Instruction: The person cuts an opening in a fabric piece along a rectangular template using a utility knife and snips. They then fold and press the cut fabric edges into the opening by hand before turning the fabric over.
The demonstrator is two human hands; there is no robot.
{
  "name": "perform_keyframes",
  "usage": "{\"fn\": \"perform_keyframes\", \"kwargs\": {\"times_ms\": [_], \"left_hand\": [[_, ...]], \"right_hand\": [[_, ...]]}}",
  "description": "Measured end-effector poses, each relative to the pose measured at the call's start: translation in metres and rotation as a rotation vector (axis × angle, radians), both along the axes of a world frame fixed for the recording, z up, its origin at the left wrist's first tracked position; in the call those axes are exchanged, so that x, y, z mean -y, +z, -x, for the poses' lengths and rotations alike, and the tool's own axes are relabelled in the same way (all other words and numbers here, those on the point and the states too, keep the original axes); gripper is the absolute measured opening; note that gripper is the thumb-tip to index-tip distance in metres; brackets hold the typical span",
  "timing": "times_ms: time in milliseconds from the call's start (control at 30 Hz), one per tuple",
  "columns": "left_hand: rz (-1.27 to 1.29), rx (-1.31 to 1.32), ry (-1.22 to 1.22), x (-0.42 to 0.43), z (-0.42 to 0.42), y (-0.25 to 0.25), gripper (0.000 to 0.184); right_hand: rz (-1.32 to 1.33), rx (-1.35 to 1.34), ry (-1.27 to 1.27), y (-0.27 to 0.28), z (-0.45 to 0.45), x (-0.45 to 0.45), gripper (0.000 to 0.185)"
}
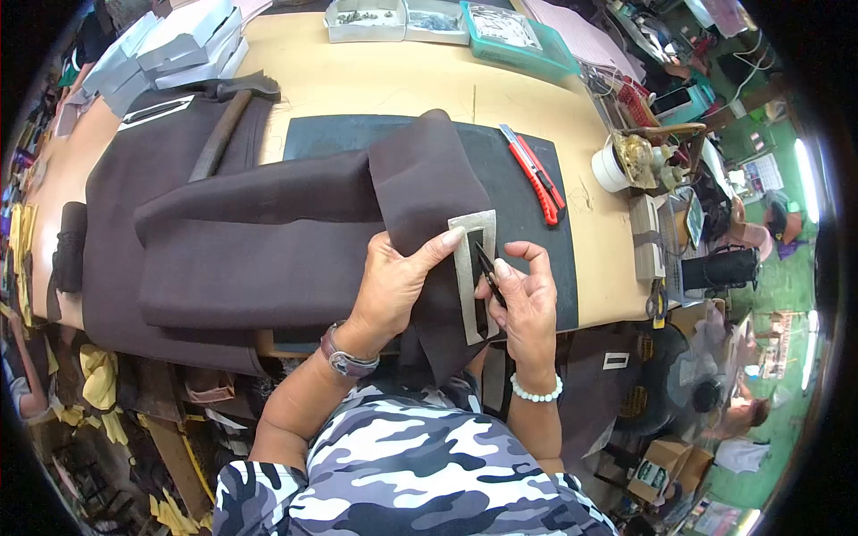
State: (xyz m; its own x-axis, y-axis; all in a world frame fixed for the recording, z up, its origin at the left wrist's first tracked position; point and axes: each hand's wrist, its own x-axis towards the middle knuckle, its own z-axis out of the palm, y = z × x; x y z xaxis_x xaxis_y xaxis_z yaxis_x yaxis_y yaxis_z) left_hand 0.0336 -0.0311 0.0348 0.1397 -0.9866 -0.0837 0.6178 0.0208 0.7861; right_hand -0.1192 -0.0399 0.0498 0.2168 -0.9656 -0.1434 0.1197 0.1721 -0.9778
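My left hand (391, 281), with a watch on its wrist, is closed on a dark brown cloth (429, 183), its thumb pressing the top left of a pale rectangular frame (462, 284) that lies on the cloth. A long narrow slot runs down the middle of the frame. In my right hand (525, 299) a slim black pointed tool (488, 271) is pinched between thumb and fingers, its tip at the slot. Whether it is tweezers or another tool, I cannot tell. The index finger of this hand is raised and curled.
A red box cutter (534, 174) lies on the dark cutting mat (565, 259). To the left, a hammer (222, 134) rests on more brown cloth. Small-parts boxes (365, 34) and a teal tray (527, 52) line the back. At right stands a white tub (609, 170).
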Motion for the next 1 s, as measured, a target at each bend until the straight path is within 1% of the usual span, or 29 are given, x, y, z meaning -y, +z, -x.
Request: {"fn": "perform_keyframes", "kwargs": {"times_ms": [200, 300, 400, 567, 667, 700, 767, 800, 900, 1000], "left_hand": [[0.042, 0.002, 0.03, -0.006, 0.003, -0.002, 0.015], [0.064, 0.053, 0.044, -0.008, 0.002, -0.001, 0.015], [0.062, 0.052, 0.005, -0.01, 0.0, 0.0, 0.014], [0.002, 0.028, 0.049, -0.006, 0.003, -0.004, 0.017], [-0.066, 0.009, 0.092, -0.003, 0.008, -0.002, 0.019], [-0.089, 0.008, 0.105, -0.001, 0.01, -0.001, 0.019], [-0.053, 0.006, 0.18, 0.001, 0.018, -0.003, 0.019], [-0.035, 0.005, 0.214, 0.002, 0.021, -0.004, 0.02], [-0.062, 0.017, 0.256, 0.0, 0.03, -0.004, 0.021], [-0.044, 0.006, 0.241, -0.003, 0.035, -0.012, 0.024]], "right_hand": [[0.017, 0.029, 0.042, 0.003, -0.002, 0.002, 0.03], [0.014, 0.023, 0.051, 0.004, -0.002, 0.002, 0.03], [0.03, 0.006, 0.052, 0.004, -0.002, 0.001, 0.029], [0.047, -0.034, 0.008, 0.001, -0.008, 0.001, 0.026], [0.202, -0.239, -0.044, 0.0, -0.012, -0.004, 0.024], [0.193, -0.251, -0.055, 0.001, -0.011, -0.006, 0.023], [0.171, -0.273, -0.081, 0.001, -0.008, -0.015, 0.022], [0.115, -0.25, -0.092, 0.002, -0.009, -0.019, 0.021], [0.048, -0.217, -0.129, -0.007, -0.01, -0.029, 0.022], [0.077, -0.207, -0.174, -0.015, -0.011, -0.032, 0.019]]}}
